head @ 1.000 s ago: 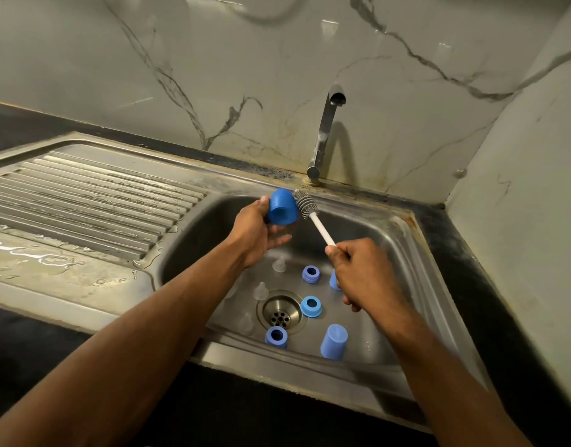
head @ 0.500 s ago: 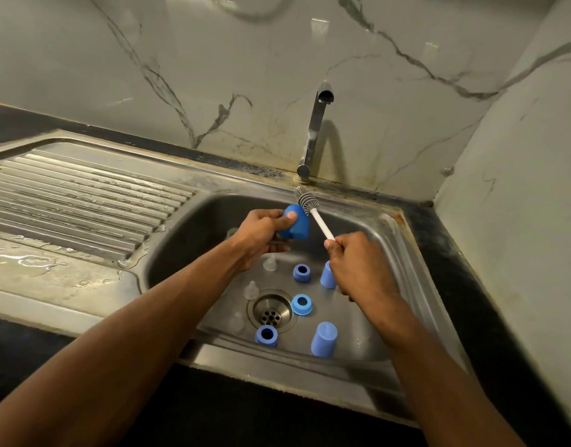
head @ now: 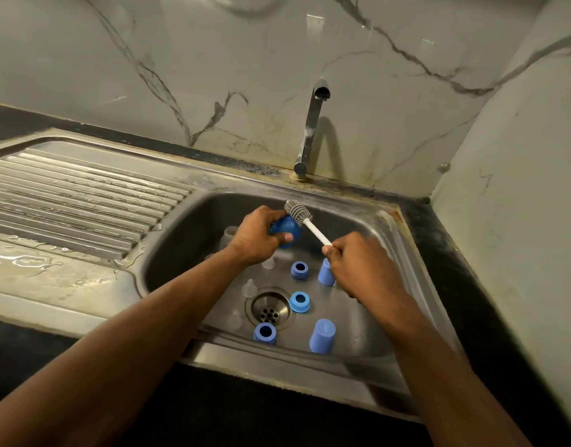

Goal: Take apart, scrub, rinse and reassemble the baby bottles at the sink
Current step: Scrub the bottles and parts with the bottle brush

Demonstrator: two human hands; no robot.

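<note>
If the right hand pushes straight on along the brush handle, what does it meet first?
Probably the blue cap held in the left hand. The right hand points the brush up-left, its bristles already at the cap's upper edge. Beyond lies the sink's back wall; depth between them is unclear.

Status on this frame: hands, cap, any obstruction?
Left hand grips blue cap. Right hand holds brush, bristles against cap. Nothing in the way.
</note>
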